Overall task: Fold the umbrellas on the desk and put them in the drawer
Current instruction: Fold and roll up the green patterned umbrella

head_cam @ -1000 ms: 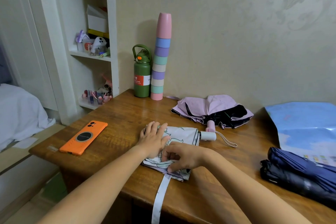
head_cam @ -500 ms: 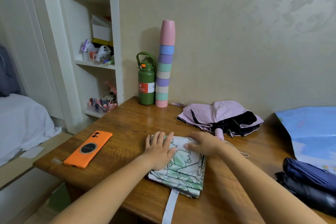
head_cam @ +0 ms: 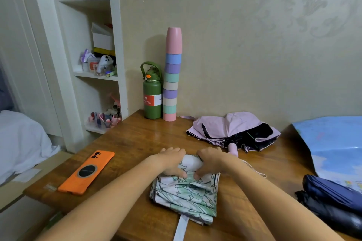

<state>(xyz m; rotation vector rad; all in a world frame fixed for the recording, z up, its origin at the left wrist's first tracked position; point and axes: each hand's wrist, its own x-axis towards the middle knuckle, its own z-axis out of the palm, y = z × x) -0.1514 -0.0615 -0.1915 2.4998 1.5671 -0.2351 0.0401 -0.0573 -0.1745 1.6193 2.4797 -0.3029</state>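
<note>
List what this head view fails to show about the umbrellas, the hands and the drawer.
- Drawer: none in view; the brown wooden desk shows only its top.
- Fingertips of the left hand and right hand: curled behind the white, green-printed folded umbrella.
- Dark navy folded umbrella: cut off by the right edge.
- Pink umbrella: handle partly behind the right hand.
- White strap: end cut off by the bottom edge.

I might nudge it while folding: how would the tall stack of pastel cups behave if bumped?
The cup stack would probably tip easily: it stands tall and narrow on one small base. The cups look like light plastic, so it would likely scatter rather than break. The green bottle beside it might block a leftward fall.
</note>
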